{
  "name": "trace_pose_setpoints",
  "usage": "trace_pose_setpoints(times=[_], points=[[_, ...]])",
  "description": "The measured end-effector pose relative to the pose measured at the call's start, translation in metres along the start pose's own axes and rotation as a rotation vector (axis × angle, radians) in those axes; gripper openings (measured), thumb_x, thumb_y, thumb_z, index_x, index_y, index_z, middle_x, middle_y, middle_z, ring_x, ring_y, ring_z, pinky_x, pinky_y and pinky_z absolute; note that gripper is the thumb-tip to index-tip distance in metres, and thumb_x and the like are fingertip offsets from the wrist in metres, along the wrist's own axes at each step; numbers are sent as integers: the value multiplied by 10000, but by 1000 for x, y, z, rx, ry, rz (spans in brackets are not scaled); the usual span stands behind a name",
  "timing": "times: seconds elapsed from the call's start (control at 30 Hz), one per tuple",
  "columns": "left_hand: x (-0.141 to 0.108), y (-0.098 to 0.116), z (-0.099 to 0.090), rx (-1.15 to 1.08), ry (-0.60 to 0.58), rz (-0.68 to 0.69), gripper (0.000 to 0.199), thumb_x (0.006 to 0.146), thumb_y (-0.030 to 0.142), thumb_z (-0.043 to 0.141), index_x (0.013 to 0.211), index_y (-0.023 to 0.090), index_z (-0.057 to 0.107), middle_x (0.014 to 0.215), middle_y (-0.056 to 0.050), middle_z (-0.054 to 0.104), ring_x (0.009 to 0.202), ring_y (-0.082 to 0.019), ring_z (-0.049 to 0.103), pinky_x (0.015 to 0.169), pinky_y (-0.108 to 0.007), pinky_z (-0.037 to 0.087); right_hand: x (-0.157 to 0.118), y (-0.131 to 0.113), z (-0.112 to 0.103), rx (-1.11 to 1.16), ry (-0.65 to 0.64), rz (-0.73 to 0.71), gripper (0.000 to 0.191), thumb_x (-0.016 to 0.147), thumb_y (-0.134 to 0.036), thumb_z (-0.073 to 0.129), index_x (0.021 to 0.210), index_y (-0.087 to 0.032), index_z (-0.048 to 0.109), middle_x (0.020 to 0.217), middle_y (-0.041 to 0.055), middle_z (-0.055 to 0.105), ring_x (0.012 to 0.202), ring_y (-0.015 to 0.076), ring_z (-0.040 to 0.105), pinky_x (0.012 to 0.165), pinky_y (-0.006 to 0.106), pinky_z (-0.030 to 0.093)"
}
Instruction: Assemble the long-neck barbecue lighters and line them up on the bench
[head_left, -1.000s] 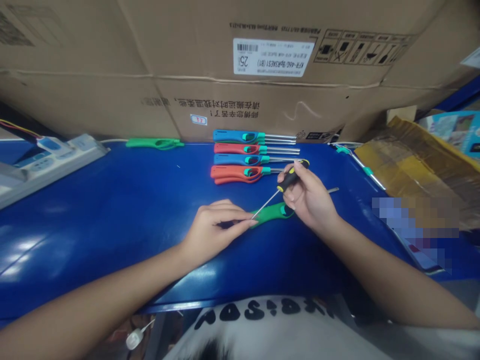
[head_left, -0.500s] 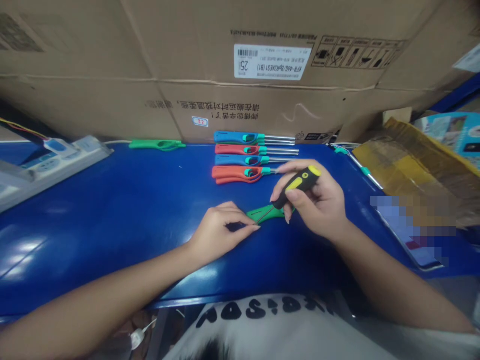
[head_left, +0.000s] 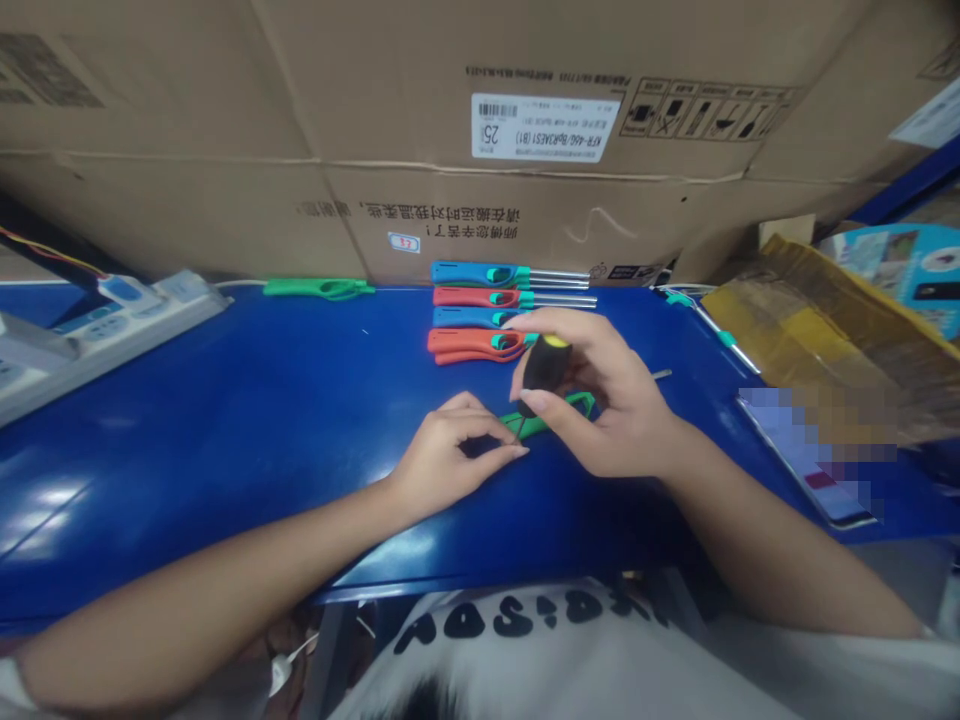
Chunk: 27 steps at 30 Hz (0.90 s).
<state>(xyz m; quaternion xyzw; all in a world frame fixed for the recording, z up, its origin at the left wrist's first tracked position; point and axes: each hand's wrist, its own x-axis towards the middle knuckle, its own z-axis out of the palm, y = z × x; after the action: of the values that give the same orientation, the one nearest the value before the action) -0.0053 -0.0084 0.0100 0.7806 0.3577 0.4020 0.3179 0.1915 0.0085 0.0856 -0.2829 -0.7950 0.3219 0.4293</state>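
Here, left hand (head_left: 442, 450) pinching green lighter (head_left: 535, 424), right hand (head_left: 619, 405) above it, gripping screwdriver (head_left: 545, 368).

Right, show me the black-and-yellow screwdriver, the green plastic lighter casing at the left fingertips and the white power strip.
Black-and-yellow screwdriver (head_left: 544, 370), head view: black grip.
Green plastic lighter casing (head_left: 535, 427), head view: body near the screwdriver's tip.
White power strip (head_left: 141, 334), head view: body, toward its right end.

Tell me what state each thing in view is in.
Screwdriver: in right hand, tip down
Green lighter: held by left hand
Other lighters: lying in a row
Green handle: lying by box
Box: print upside down
Power strip: plug inserted
Phone: lying flat
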Motion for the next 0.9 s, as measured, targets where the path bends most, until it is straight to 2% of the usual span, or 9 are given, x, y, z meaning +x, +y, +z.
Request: trace_pose_setpoints(times=[0.13, 0.27, 0.47, 0.6, 0.8, 0.9], points=[[1, 0, -1, -12, -17, 34, 66, 844, 254, 793, 819, 204, 758, 905, -24, 782, 866, -180, 679, 876, -351, 515, -8, 12, 3, 21, 162, -13, 512, 882, -178, 678, 1346, -358, 553, 1231, 42, 649, 800, 153, 691, 565, 261, 569], [2, -4, -3, 12, -18, 60, 54, 835, 248, 800, 849, 207, 768, 1021, -48, 768, 960, -197, 674, 917, -365, 519, -13, 22, 4, 30, 185, 6, 490, 879, -197, 690, 1330, -337, 558, 1143, 43, 679, 754, 146, 678, 538, 246, 569], [3, -14, -6, 104, -70, 23, 448, 791, 343, 843, 1189, 204, 690, 1156, -66, 741, 1084, -226, 652, 992, -397, 512, -15, 36, 6, -40, 328, -105, 504, 856, -186, 714, 1324, -296, 565, 1267, 68, 655, 784, 161, 703, 557, 265, 604], [4, -19, -7, 167, -110, 27, 426, 828, 293, 801, 1222, 203, 666, 1153, -64, 736, 1077, -233, 643, 980, -410, 518, -15, 44, 6, -87, 301, -238, 571, 841, -137, 713, 1369, -263, 534, 1259, 94, 655, 788, 166, 715, 555, 267, 615], [4, -19, -8, 184, -147, 39, 410, 847, 284, 771, 1231, 200, 654, 1121, -71, 735, 1048, -246, 644, 962, -435, 525, -16, 48, 7, -148, 247, -328, 626, 827, -109, 707, 1404, -257, 512, 1187, 92, 699, 824, 190, 728, 620, 303, 627], [3, -20, -7, 184, -159, 44, 394, 849, 283, 766, 1220, 208, 656, 1111, -69, 734, 1038, -245, 646, 958, -439, 526, -16, 49, 7, -158, 237, -358, 657, 806, -89, 716, 1408, -246, 505, 1157, 89, 723, 903, 222, 740, 719, 354, 644]])
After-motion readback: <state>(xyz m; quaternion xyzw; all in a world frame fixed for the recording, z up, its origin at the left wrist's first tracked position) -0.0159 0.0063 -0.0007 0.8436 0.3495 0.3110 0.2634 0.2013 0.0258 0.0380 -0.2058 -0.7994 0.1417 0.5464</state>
